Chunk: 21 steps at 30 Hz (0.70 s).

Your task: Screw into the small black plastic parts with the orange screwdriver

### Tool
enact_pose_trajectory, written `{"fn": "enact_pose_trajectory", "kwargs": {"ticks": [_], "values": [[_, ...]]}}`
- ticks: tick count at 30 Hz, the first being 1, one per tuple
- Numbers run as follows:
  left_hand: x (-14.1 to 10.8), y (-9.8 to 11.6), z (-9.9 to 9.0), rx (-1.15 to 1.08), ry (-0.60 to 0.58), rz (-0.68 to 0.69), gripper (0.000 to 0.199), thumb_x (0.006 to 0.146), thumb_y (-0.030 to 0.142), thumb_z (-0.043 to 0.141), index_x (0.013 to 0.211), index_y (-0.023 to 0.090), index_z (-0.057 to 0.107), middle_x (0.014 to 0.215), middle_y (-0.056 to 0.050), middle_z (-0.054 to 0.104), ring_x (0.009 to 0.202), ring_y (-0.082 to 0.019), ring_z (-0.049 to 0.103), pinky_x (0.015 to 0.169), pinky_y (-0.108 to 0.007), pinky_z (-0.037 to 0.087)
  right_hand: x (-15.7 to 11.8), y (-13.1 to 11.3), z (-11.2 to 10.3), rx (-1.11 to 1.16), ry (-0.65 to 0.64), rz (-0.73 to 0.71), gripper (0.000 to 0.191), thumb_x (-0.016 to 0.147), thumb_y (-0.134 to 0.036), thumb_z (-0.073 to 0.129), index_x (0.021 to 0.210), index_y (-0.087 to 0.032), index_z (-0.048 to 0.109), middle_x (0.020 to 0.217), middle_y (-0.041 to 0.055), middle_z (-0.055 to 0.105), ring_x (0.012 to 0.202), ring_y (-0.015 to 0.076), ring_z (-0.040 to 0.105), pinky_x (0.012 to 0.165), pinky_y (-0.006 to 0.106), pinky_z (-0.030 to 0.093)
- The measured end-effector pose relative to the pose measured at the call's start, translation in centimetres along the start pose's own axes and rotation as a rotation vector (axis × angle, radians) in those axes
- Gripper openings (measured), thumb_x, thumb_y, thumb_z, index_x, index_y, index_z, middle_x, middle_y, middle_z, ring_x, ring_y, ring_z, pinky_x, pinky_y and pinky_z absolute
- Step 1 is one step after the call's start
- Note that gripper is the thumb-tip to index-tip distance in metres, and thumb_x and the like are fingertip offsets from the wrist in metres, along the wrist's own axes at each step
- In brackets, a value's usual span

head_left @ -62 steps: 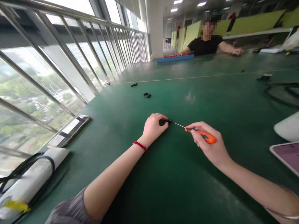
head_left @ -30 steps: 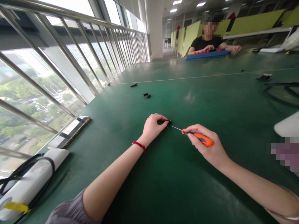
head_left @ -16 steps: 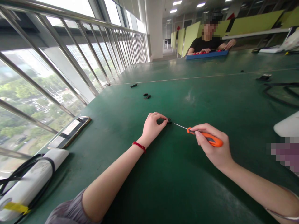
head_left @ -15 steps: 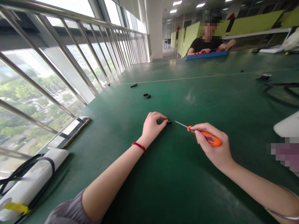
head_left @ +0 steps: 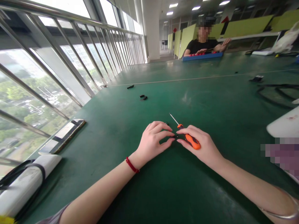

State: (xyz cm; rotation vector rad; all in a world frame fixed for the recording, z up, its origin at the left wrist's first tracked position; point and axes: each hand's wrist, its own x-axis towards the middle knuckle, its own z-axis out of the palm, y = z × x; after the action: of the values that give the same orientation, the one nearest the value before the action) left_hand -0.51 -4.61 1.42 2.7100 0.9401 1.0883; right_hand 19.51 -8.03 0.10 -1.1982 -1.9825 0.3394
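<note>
Pinched in the fingertips of the left hand [head_left: 151, 140]: a small black part [head_left: 173, 137], just left of the screwdriver [head_left: 192, 142], low over the green table [head_left: 149, 193]. Right hand [head_left: 207, 146] closed round the screwdriver's orange-and-black handle, shaft pointing up and away; thumb and forefinger reach close to the part, contact unclear. Dark piece [head_left: 166, 123] left of the screwdriver's shaft, partly hidden behind left fingers. Farther beyond the screwdriver, leftward: black bits [head_left: 145, 98]. Far beyond it: blue tray [head_left: 202, 57] with red items, a person [head_left: 192, 46] behind.
</note>
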Motion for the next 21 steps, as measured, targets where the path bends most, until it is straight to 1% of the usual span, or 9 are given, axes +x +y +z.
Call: {"fn": "enact_pose_trajectory", "kwargs": {"ticks": [4, 7, 14, 17, 19, 21], "values": [[0.1, 0.2, 0.3, 0.004, -0.037, 0.007, 0.014, 0.085, 0.031, 0.057, 0.086, 0.024, 0.068, 0.098, -0.002, 0.068, 0.103, -0.018, 0.056, 0.089, -0.032, 0.046, -0.1, 0.0, 0.1, -0.012, -0.035, 0.008, 0.012, 0.083, -0.025, 0.058, 0.093, -0.022, 0.063, 0.087, 0.0043, 0.065, 0.077, 0.0181, 0.059, 0.071, 0.032, 0.046], [0.1, 0.1, 0.4, 0.014, -0.040, 0.007, 0.014, 0.085, 0.032, 0.056, 0.085, 0.024, 0.068, 0.098, -0.001, 0.068, 0.102, -0.017, 0.056, 0.087, -0.032, 0.046, -0.1, 0.2, 0.2, -0.007, -0.035, 0.020, 0.010, 0.083, -0.025, 0.058, 0.091, -0.022, 0.064, 0.086, 0.0039, 0.066, 0.076, 0.0179, 0.059, 0.071, 0.032, 0.046], [0.1, 0.2, 0.3, 0.031, -0.060, -0.019, 0.011, 0.082, 0.027, 0.057, 0.080, 0.024, 0.066, 0.097, 0.000, 0.069, 0.102, -0.018, 0.057, 0.090, -0.032, 0.044, 0.0, 0.1, 0.2, 0.037, -0.041, 0.058, 0.010, 0.082, -0.026, 0.057, 0.089, -0.022, 0.064, 0.086, 0.0043, 0.067, 0.076, 0.0185, 0.061, 0.070, 0.032, 0.047], [0.2, -0.6, 0.1, 0.042, -0.018, -0.079, 0.009, 0.080, 0.027, 0.058, 0.080, 0.023, 0.066, 0.096, -0.001, 0.069, 0.098, -0.018, 0.057, 0.087, -0.033, 0.045, 0.1, -0.1, 0.1, 0.067, 0.003, 0.083, 0.014, 0.081, -0.027, 0.059, 0.093, -0.021, 0.063, 0.089, 0.0050, 0.066, 0.079, 0.0186, 0.062, 0.071, 0.031, 0.048], [0.3, -1.5, 0.0, 0.064, 0.036, -0.154, 0.009, 0.080, 0.027, 0.059, 0.080, 0.022, 0.066, 0.096, -0.002, 0.068, 0.095, -0.018, 0.057, 0.086, -0.033, 0.046, 0.2, -0.1, 0.0, 0.099, 0.053, 0.110, 0.014, 0.081, -0.028, 0.059, 0.093, -0.021, 0.063, 0.091, 0.0055, 0.066, 0.081, 0.0184, 0.063, 0.072, 0.030, 0.048], [0.3, -2.4, -0.1, 0.085, 0.056, -0.220, 0.009, 0.079, 0.027, 0.059, 0.079, 0.022, 0.066, 0.098, -0.002, 0.068, 0.095, -0.019, 0.057, 0.087, -0.035, 0.046, 0.3, -0.1, 0.0, 0.137, 0.077, 0.147, 0.014, 0.082, -0.030, 0.058, 0.091, -0.020, 0.063, 0.092, 0.0057, 0.067, 0.081, 0.0181, 0.063, 0.073, 0.030, 0.049]]}}
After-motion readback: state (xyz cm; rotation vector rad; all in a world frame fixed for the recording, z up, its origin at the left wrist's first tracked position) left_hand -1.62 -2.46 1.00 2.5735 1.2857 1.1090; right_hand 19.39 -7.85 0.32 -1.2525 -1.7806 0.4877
